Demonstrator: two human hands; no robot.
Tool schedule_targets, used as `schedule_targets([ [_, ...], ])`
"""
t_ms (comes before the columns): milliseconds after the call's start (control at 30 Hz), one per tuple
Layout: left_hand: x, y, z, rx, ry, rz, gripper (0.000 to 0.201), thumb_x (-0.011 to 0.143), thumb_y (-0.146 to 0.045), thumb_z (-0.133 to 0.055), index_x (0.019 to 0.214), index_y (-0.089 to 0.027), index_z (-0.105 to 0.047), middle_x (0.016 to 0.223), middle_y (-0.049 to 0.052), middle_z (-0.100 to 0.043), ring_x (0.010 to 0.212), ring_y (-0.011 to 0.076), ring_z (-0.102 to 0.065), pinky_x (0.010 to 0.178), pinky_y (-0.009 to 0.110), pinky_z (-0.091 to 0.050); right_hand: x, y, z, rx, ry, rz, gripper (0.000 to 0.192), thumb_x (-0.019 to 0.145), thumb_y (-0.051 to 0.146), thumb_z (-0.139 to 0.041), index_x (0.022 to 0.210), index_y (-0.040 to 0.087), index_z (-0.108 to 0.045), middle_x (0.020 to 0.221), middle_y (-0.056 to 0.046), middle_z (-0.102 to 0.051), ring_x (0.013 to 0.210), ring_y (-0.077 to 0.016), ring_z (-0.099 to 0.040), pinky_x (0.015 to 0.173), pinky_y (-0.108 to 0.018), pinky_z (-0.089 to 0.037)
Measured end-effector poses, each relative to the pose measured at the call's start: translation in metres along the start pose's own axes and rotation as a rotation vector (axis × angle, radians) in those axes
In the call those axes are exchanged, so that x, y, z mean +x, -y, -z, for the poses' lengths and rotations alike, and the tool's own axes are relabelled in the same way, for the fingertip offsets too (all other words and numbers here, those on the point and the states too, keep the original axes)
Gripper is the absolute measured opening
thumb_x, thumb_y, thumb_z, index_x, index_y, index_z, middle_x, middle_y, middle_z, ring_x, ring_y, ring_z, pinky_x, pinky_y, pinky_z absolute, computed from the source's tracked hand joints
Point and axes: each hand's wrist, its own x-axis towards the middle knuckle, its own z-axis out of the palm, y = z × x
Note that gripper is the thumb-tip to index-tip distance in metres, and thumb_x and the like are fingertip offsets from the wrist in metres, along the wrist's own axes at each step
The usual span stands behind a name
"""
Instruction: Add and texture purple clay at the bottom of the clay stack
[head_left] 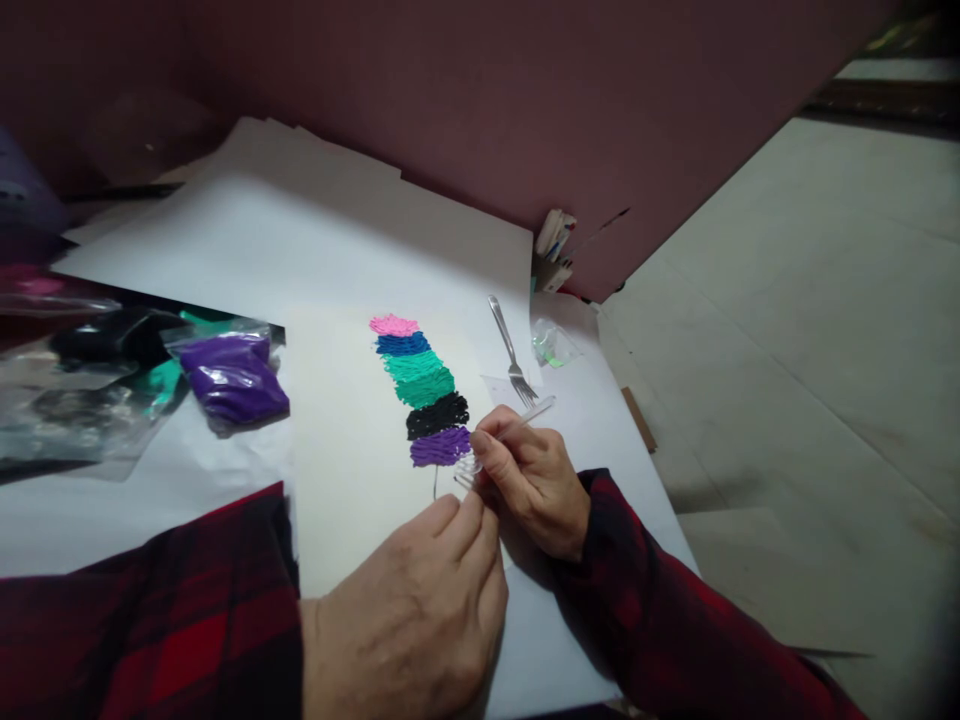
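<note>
My right hand (529, 480) is closed around a clear plastic fork (538, 408). Its handle sticks out to the upper right, and its tines lie low over the paper beside the purple band. Just below the tines is my left hand (427, 590), fingers bent and pressed together; whatever they pinch is hidden. Under both hands lies a cream sheet (337, 500) bearing a column of textured, clay-like bands: pink (394, 325), blue (402, 343), green (420, 375), black (437, 415) and purple (441, 447). A short pencil line (435, 482) runs down from the purple band.
A metal fork (512, 355) rests right of the bands, near a small clear bag (551, 343). On the left lie a bag of purple clay (232, 375) and a bag of black material (112, 338). White sheets (300, 220) cover the back; a pinkish wall (465, 90) stands behind.
</note>
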Motion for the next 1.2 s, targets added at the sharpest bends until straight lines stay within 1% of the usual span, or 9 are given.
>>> schedule_targets([
  [133,-0.0001,0.0005,-0.0006,-0.006,-0.004,-0.003,0.039,0.088,-0.004,-0.031,0.1,-0.007,-0.068,0.105,0.019,-0.067,0.09,0.0295,-0.064,0.064,0.037,-0.051,-0.0001,-0.0002,0.0,-0.006,0.0,0.001,0.02,0.095,0.026,-0.045,0.079,0.018,-0.054,0.07,0.002,-0.052,0.053,-0.0056,-0.049,0.05,-0.019,-0.041],
  [333,0.0002,0.001,-0.0009,-0.011,-0.01,-0.011,0.039,0.089,-0.005,-0.031,0.101,-0.007,-0.068,0.107,0.02,-0.067,0.091,0.0306,-0.064,0.063,0.037,-0.051,0.0005,0.0025,0.0018,-0.076,0.043,-0.013,0.02,0.095,0.025,-0.044,0.079,0.017,-0.053,0.067,0.003,-0.05,0.051,-0.005,-0.047,0.05,-0.019,-0.039],
  [433,-0.0005,-0.0002,-0.0007,-0.002,-0.004,-0.001,0.038,0.088,-0.005,-0.032,0.101,-0.007,-0.068,0.107,0.02,-0.067,0.092,0.0312,-0.064,0.065,0.038,-0.051,0.0008,0.0036,0.0021,-0.06,0.019,-0.026,0.021,0.095,0.025,-0.043,0.077,0.017,-0.052,0.065,0.004,-0.049,0.05,-0.0046,-0.046,0.05,-0.019,-0.039],
  [567,-0.0009,-0.0016,-0.0014,0.008,-0.008,-0.002,0.037,0.089,-0.006,-0.033,0.101,-0.007,-0.068,0.105,0.019,-0.068,0.093,0.031,-0.064,0.069,0.038,-0.052,0.0006,0.0024,0.0015,-0.018,-0.027,-0.038,0.024,0.095,0.026,-0.044,0.075,0.017,-0.052,0.065,0.004,-0.05,0.05,-0.005,-0.049,0.05,-0.019,-0.04],
  [700,0.0001,-0.0004,-0.0012,0.014,-0.009,0.006,0.036,0.089,-0.006,-0.033,0.099,-0.007,-0.068,0.104,0.018,-0.068,0.092,0.0299,-0.064,0.068,0.037,-0.051,0.0001,0.0012,0.001,-0.003,-0.058,-0.041,0.024,0.095,0.027,-0.045,0.074,0.018,-0.053,0.065,0.003,-0.05,0.05,-0.0056,-0.048,0.05,-0.02,-0.04],
  [800,0.0007,0.0009,0.0003,0.01,-0.005,-0.005,0.036,0.089,-0.006,-0.033,0.098,-0.007,-0.067,0.103,0.018,-0.068,0.09,0.0287,-0.064,0.069,0.037,-0.051,-0.0002,0.0021,0.001,-0.008,-0.097,-0.022,0.024,0.095,0.026,-0.045,0.073,0.018,-0.052,0.066,0.003,-0.05,0.052,-0.0065,-0.048,0.051,-0.021,-0.04],
  [933,-0.0001,0.0,0.0014,0.004,0.019,0.004,0.034,0.089,-0.006,-0.034,0.099,-0.007,-0.066,0.104,0.019,-0.067,0.091,0.0285,-0.063,0.072,0.039,-0.05,-0.0005,0.0028,0.0011,-0.071,-0.164,0.036,0.023,0.094,0.023,-0.044,0.074,0.019,-0.052,0.069,0.002,-0.051,0.056,-0.0086,-0.05,0.054,-0.023,-0.041],
  [1033,-0.0007,-0.001,0.0007,-0.001,0.019,0.009,0.033,0.089,-0.006,-0.034,0.099,-0.007,-0.065,0.105,0.019,-0.067,0.092,0.0284,-0.063,0.072,0.039,-0.049,-0.0006,0.0012,0.0015,-0.119,-0.172,0.06,0.019,0.094,0.022,-0.043,0.078,0.019,-0.053,0.069,0.001,-0.05,0.058,-0.0099,-0.05,0.057,-0.025,-0.041],
  [1200,-0.0002,-0.0011,-0.0007,-0.004,0.032,0.015,0.031,0.089,-0.006,-0.036,0.101,-0.007,-0.064,0.106,0.019,-0.066,0.09,0.028,-0.063,0.07,0.039,-0.049,-0.0004,-0.0013,0.0021,-0.155,-0.133,0.074,0.016,0.094,0.02,-0.042,0.082,0.019,-0.052,0.07,0.001,-0.049,0.06,-0.0101,-0.048,0.059,-0.025,-0.041],
])
